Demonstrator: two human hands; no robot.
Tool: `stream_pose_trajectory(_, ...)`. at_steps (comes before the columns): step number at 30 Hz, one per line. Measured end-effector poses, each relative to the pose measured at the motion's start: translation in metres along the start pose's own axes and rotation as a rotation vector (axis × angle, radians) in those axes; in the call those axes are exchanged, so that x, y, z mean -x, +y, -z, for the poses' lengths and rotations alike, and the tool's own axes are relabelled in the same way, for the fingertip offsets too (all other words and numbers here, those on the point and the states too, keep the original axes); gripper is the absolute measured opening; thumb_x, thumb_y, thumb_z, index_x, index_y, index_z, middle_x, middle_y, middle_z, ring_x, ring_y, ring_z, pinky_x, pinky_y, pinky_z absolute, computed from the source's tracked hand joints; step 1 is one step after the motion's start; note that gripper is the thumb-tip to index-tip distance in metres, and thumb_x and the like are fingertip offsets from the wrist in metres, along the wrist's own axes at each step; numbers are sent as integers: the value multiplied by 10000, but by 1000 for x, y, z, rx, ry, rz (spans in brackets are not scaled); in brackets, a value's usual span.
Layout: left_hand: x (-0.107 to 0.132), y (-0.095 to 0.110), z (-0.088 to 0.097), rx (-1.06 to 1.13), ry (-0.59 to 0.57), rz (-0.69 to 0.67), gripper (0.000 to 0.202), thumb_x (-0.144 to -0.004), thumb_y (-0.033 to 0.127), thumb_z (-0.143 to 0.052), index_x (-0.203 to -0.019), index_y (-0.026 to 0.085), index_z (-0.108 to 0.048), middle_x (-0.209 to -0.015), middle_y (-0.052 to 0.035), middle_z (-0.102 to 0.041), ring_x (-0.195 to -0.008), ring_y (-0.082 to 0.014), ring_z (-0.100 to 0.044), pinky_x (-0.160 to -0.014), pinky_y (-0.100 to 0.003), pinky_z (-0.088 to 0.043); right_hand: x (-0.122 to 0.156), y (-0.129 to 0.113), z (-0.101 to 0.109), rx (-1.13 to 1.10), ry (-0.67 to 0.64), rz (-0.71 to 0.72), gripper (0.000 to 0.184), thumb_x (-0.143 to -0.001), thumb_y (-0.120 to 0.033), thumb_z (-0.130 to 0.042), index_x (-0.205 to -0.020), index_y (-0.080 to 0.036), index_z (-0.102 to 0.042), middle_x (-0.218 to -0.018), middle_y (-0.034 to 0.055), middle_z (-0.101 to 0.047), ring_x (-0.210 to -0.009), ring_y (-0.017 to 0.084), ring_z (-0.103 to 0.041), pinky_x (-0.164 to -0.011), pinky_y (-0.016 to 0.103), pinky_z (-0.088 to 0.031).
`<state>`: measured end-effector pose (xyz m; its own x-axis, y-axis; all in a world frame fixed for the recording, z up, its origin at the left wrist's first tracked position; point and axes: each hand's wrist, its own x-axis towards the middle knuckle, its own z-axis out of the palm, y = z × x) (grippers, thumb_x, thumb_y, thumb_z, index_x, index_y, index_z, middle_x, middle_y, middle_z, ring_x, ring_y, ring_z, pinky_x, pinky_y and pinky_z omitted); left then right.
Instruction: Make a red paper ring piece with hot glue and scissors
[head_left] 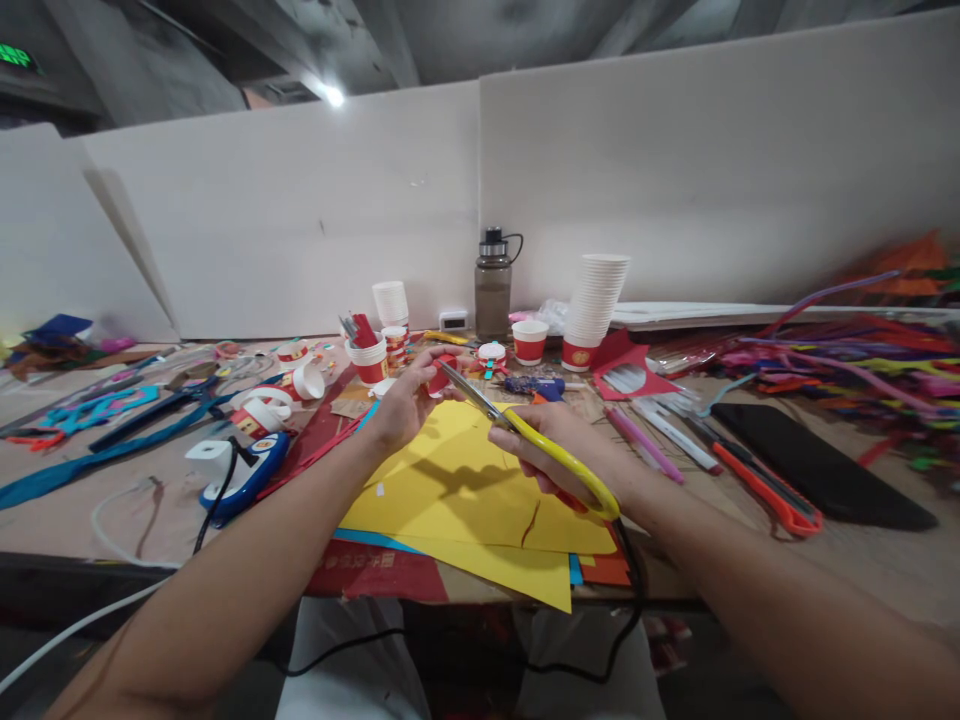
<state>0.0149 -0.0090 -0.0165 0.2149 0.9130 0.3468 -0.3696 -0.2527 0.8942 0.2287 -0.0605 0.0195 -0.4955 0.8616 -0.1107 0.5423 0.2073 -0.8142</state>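
Observation:
My right hand [551, 440] grips yellow-handled scissors [525, 430], its fingers through the loops, blades pointing up and left. The blade tips meet a small red paper piece [437, 378] pinched in my left hand [405, 400], whose fingers curl round it. Both hands hover above a stack of yellow paper sheets [465, 490] lying near the table's front edge, with blue and orange sheets beneath.
A dark water bottle [493, 285], a tall stack of paper cups [592, 310] and single red-and-white cups [529, 342] stand at the back. An orange utility knife [765, 490], a black flat case [817, 465], pens and pipe cleaners [847, 360] lie right. A charger and cables [217, 470] lie left.

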Motion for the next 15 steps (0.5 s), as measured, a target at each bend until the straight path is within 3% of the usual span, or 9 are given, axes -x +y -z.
stream_pose_trajectory(8, 1, 4, -5, -82, 31, 8, 261, -814, 264, -512, -1054, 206, -595, -1103, -64, -653, -956, -194, -593, -736, -309, -478, 1, -6, 2, -44, -32, -74, 308, -871, -505, -519, -806, -205, -497, -521, -69, -469, -337, 45, -406, -312, 163, -303)
stream_pose_trajectory(15, 1, 3, -6, -92, 45, 11, 257, -818, 258, -508, -1052, 200, -596, -1053, -62, -659, -897, -177, -587, -729, -298, -471, -1, -4, 1, 11, 0, -42, 323, -868, -512, -523, -785, -200, -503, -501, -72, -453, -337, 39, -384, -331, 163, -314)
